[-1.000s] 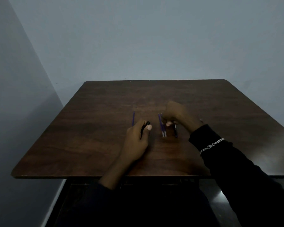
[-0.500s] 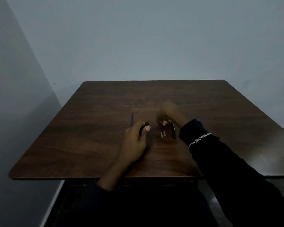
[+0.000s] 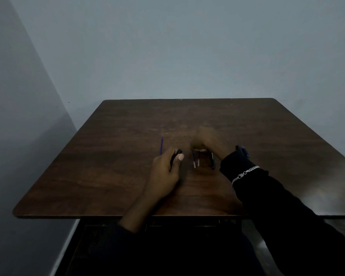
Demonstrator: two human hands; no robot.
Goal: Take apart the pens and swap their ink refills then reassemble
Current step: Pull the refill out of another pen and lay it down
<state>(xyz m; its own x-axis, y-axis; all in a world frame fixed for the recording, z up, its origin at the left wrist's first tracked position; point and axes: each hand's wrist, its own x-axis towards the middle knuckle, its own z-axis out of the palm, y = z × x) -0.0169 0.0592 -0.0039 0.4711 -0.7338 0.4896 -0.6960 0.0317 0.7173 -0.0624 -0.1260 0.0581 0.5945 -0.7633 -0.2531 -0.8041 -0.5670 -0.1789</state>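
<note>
Right hand (image 3: pixel 207 143) further left, blurred over refills (image 3: pixel 194 162)

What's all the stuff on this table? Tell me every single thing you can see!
table: one, dark brown wood, against the wall
wall: grey-blue, behind the table
purple refill: one, lying just beyond the left grip
thin rods: two, purple with pale ends, side by side under the right grip
pen barrel: one, dark, just right of the rods
blue piece: one, dark, behind the sleeve; too hidden to name
bracelet: one, silver, right wrist
sleeve: one, black, right arm
left grip: holds a black pen piece
right grip: blurred, above the rods
</note>
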